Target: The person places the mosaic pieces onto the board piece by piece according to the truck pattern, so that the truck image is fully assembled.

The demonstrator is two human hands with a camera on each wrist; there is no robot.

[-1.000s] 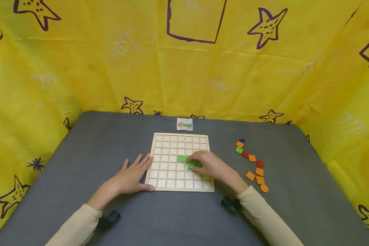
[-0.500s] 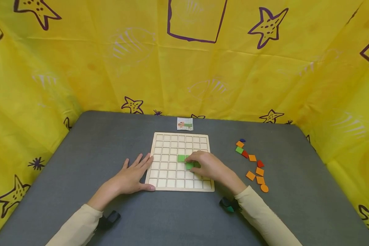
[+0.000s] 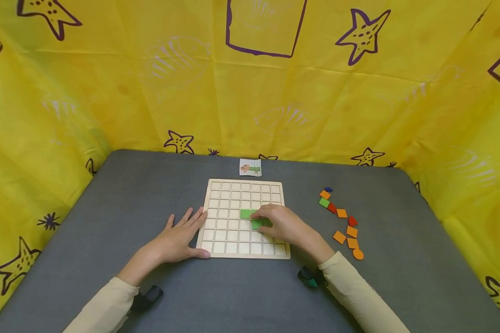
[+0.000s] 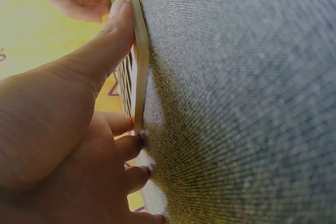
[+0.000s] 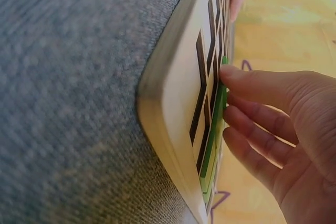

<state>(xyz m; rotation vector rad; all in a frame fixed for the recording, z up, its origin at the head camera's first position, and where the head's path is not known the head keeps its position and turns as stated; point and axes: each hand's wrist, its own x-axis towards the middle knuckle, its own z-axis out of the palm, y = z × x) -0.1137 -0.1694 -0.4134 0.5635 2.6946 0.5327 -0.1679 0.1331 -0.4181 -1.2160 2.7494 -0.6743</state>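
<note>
A pale wooden grid board [image 3: 229, 235] lies on the table. My left hand [image 3: 180, 237] is spread at its left side, fingertips along the edge and thumb on the near-left corner; the left wrist view shows that thumb [image 4: 116, 30] on the frame. My right hand [image 3: 284, 223] bends over the board's right half, thumb and fingers pinching a green square tile [image 3: 256, 225], partly hidden beneath them. In the right wrist view the thumb [image 5: 233, 74] touches a green piece [image 5: 214, 140] at the grid's surface. Another green tile [image 3: 245, 213] sits in a cell just left of the fingers.
To the right lie loose pieces: several orange squares [image 3: 352, 231], an orange circle [image 3: 358, 254], red pieces [image 3: 353, 221], a green square [image 3: 324, 202] and a blue piece [image 3: 328, 189]. A small pattern card [image 3: 250, 168] lies beyond the board. Yellow printed cloth [image 3: 250, 101] hangs around the table.
The right hand has shifted the green tile slightly left, lining it up with the grid, and has stayed nearly still since. The left hand has not moved.
</note>
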